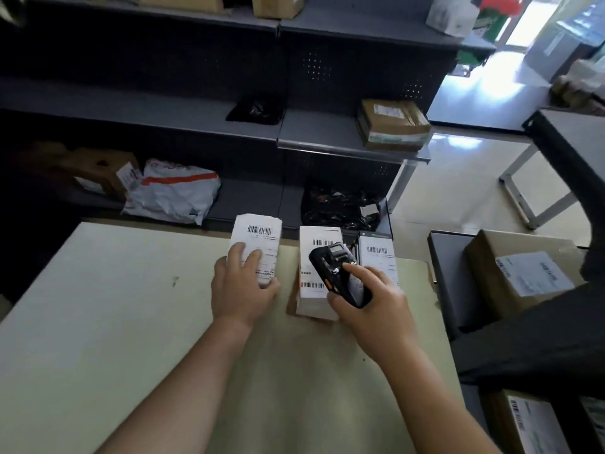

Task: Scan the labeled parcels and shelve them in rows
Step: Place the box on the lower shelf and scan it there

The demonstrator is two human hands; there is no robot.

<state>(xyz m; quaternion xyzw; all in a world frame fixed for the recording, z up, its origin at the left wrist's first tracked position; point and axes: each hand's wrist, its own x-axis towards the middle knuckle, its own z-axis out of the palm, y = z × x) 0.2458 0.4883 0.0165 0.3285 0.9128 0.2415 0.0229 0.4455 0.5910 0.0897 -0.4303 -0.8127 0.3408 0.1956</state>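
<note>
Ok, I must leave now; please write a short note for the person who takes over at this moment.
Left hand holds the left parcel on the table.
Right hand grips the scanner above the middle parcel; the right parcel lies beside it.
Some parcels already lie on the shelves.
Whether any is scanned, I cannot tell.
Left: scan these three, shelve them in rows.

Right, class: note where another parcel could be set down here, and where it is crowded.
Free: the table left of the left hand; the middle shelf between black bag and brown box. Crowded: the table's far edge, where that hand holds the left parcel and the right hand the scanner.
</note>
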